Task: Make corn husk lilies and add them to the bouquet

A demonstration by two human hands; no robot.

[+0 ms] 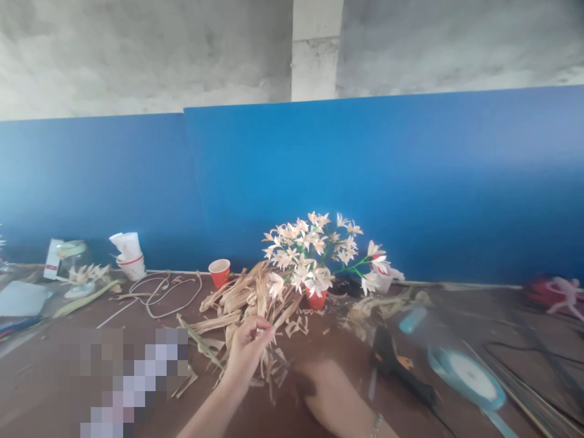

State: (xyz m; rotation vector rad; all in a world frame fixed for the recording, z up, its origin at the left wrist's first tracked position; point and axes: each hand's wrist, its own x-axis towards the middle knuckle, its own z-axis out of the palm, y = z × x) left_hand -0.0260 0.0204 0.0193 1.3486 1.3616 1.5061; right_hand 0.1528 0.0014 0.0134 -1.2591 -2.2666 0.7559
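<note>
My left hand point(250, 348) is over the near edge of a pile of dry tan husks point(250, 298), thumb and fingers pinched together. What it holds, if anything, is too small to make out. To its right, my right hand point(322, 386) is low over the brown table, smeared by motion, its fingers unclear. Behind the hands, a bunch of cream flowers point(301, 252) on green stems stands in a red cup point(316, 298). Small husk scraps point(297, 326) lie in front of that cup.
A black glue gun point(401, 368) and a roll of pale blue ribbon point(469, 377) lie to the right. An open red cup point(219, 274), a white cable point(157, 298) and a white cup point(132, 264) are at the back left. A blue panel point(365, 158) rises behind the table.
</note>
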